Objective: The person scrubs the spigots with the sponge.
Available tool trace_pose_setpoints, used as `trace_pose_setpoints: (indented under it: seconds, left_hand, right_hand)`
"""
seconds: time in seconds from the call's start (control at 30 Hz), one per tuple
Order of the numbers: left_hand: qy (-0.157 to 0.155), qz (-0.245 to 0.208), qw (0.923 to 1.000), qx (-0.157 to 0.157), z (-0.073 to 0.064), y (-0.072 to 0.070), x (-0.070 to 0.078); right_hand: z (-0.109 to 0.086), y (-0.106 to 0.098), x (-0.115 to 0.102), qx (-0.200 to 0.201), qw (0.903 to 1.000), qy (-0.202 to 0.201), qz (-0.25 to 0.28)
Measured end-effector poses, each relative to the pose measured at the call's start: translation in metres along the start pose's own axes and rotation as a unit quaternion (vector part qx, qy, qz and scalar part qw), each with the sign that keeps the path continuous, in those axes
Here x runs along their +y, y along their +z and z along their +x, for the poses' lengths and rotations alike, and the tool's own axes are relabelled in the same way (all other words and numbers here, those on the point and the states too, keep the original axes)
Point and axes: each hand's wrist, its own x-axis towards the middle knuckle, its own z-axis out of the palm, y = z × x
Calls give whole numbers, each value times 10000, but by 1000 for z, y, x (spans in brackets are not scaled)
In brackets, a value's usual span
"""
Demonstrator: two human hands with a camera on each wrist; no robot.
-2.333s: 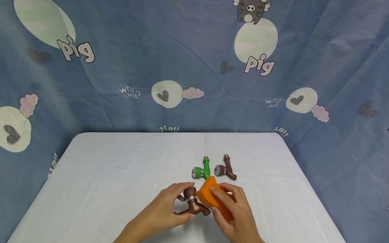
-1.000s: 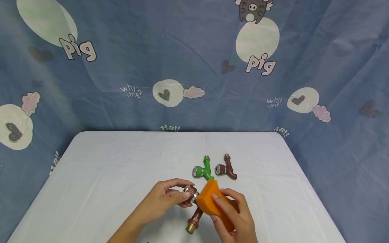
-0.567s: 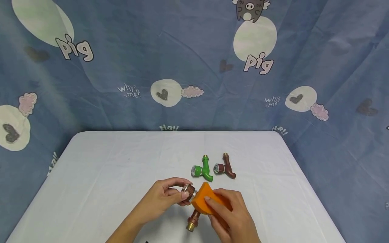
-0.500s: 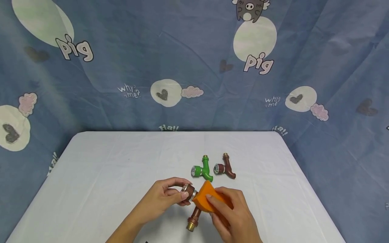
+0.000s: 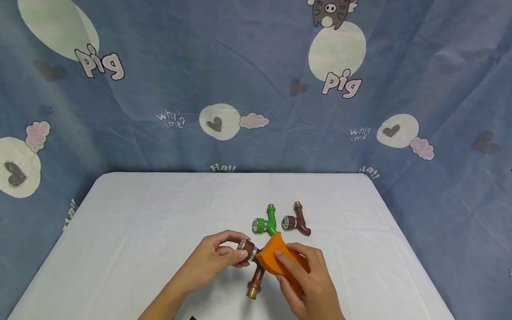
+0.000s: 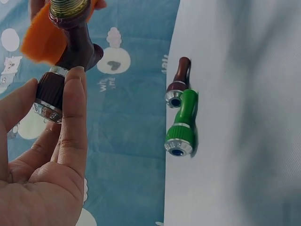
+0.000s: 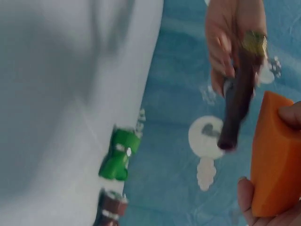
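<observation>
My left hand [image 5: 218, 260] pinches the ribbed knob of a brown faucet [image 5: 257, 278] between thumb and fingers. The faucet's brass-threaded end points toward me in the head view. My right hand [image 5: 308, 275] grips an orange sponge [image 5: 276, 255], bent under the thumb and fingers. In the head view the sponge overlaps the faucet's spout side, hiding part of its body. From the left wrist, the faucet [image 6: 77, 44] is seen with the sponge [image 6: 44, 37] behind it. The right wrist view has the sponge [image 7: 275, 160] to the right of the faucet [image 7: 240, 94].
A green faucet [image 5: 272, 220] and a second brown faucet [image 5: 301, 220] lie side by side on the white table [image 5: 160, 213], beyond my hands. A blue printed curtain [image 5: 256, 80] hangs behind the table. A small dark object [image 5: 193, 318] shows at the bottom edge.
My left hand shifted from around the faucet body to its knob, and the faucet turned so its threaded end faces me. The sponge moved back and forth against it, lately slightly up and right.
</observation>
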Motion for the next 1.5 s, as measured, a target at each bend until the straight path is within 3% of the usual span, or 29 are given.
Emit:
trace_pose_setpoints:
  seconds: [0.07,0.17,0.33,0.53,0.63,0.83,0.97,1.27,1.4,1.5]
  left_hand:
    - [17,-9,10000,-5,1,0,0]
    - [37,-57,10000,-19,1,1,-1]
    - [45,-156,9999,-39,0,0,-3]
    - [56,-147,9999,-36,0,1,-3]
    - [61,-106,9999,-18,0,2,-3]
    - [54,-5,10000,43,0,3,-3]
    - [45,136,9998,167,0,4,-3]
    - [36,375,9984,426,-1,6,-2]
    - [52,567,9971,507,-1,6,-1]
    - [63,616,9965,557,0,6,-1]
  right_hand:
    - [1,4,-2,-46,9995,-307,116]
    - [3,7,-1,-88,9991,-418,66]
    - [4,7,7,-161,9996,104,-186]
    - [2,5,18,114,9979,413,-483]
    - [1,4,17,173,9981,483,-347]
    - [0,8,4,-56,9987,-283,419]
    - [4,11,3,-110,9968,-603,514]
    - [8,4,14,-37,9995,-191,-237]
    - [7,1,15,11,9998,-72,-170]
    - [7,-2,12,7,9997,-217,131]
